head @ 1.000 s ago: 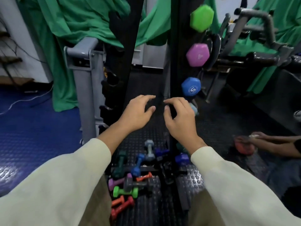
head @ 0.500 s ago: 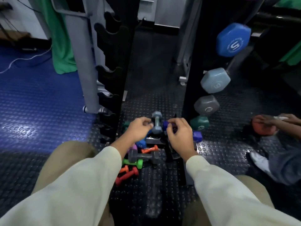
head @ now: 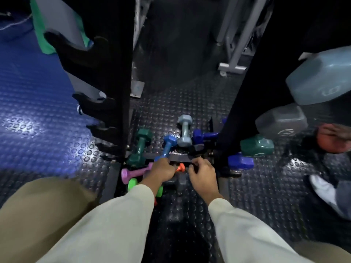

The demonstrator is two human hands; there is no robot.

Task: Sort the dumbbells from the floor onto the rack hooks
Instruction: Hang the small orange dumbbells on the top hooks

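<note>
Reaching down into the dumbbell pile (head: 167, 160) at six o'clock, between the rack uprights (head: 115, 76). Left hand (head: 161, 170) curled over a dark grey dumbbell (head: 177, 182); firm grip or not, cannot tell. Right hand (head: 202, 172) loosely curled, holding nothing visible. Picking step underway. Next, probably: clamp, lift, swing toward empty hooks (head: 95, 112) at ten o'clock.

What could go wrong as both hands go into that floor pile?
1. Left hand and right hand reach among crossed dumbbells; lifting the dark grey hex dumbbell may roll the small orange dumbbell onto fingers.
2. The black rack crossbar sits just above the knuckles and may get knocked.
</note>
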